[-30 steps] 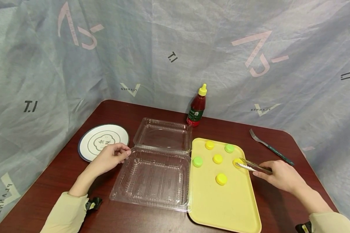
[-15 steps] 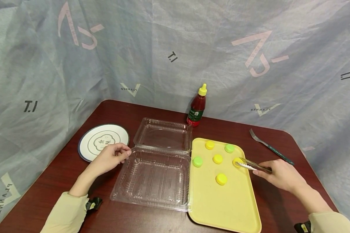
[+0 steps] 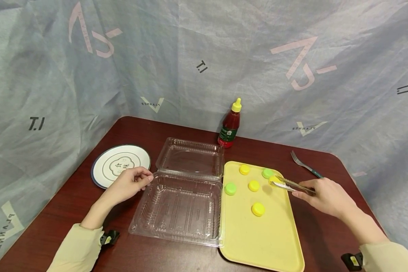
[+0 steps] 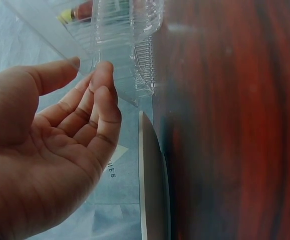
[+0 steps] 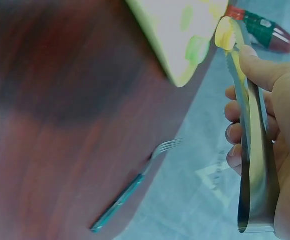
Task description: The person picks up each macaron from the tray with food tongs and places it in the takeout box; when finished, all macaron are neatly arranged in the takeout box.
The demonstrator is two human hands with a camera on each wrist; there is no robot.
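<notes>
My right hand (image 3: 329,196) holds metal tongs (image 5: 255,150), squeezed between thumb and fingers. Between the tips of the tongs is a yellow macaron (image 5: 225,34), lifted above the yellow tray (image 3: 275,241). Several macarons lie on that tray, among them a green one (image 3: 230,188) near its left edge and a yellow one (image 3: 258,209) in the middle. At the hinge-side corner of an open clear plastic container (image 3: 181,211), my left hand (image 3: 130,181) has thumb and fingertips at the rim, pinching it. The container's lid (image 3: 193,158) lies folded back.
A white plate (image 3: 105,166) with a blue rim is left of the container. Behind the tray stands a red sauce bottle (image 3: 229,126) with a yellow cap. A fork (image 3: 304,163) lies at the right, partly covered by my right hand. A grey cloth hangs behind the table.
My right hand has raised the tongs, and the yellow macaron has come up off the tray with them, slightly back and left. My left hand has stayed at the container's corner.
</notes>
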